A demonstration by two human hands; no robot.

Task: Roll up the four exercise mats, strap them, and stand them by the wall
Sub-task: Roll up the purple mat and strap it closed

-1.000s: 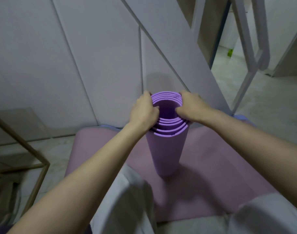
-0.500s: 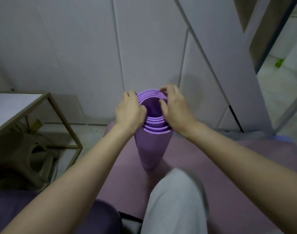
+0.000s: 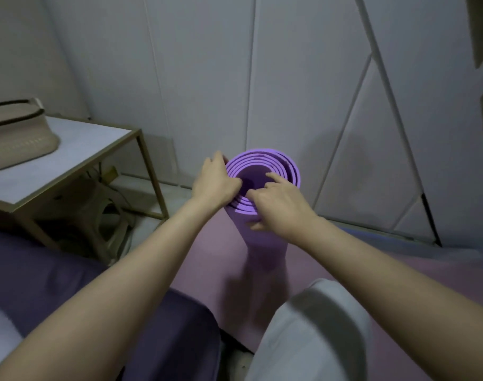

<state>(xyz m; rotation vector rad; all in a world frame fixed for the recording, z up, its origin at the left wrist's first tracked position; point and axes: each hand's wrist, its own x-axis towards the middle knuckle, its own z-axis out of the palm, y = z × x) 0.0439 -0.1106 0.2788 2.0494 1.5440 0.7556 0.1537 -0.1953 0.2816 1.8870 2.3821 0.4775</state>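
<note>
Nearest, below and right of the grip, a grey-trousered knee [image 3: 311,325] is showing. Below and left of the grip a dark purple pad [image 3: 42,284] is lying flat; it is possibly another mat, but the light is too dim to say. A pink mat [image 3: 221,257] is lying open on the floor directly under the grip.

The rolled mat [image 3: 265,243], purple, is standing upright on the pink mat, open end up. The left hand [image 3: 215,182] is gripping the roll's left rim, fingers curled over into the coils. The right hand [image 3: 279,207] is pinching the near rim, thumb outside on the wall, fingers over the edge, forefinger reaching across the hollow.

Left of the grip a side table [image 3: 70,149] is carrying a beige bag [image 3: 17,133]. Beyond the grip the panelled wall [image 3: 207,78] is standing close behind the roll.
</note>
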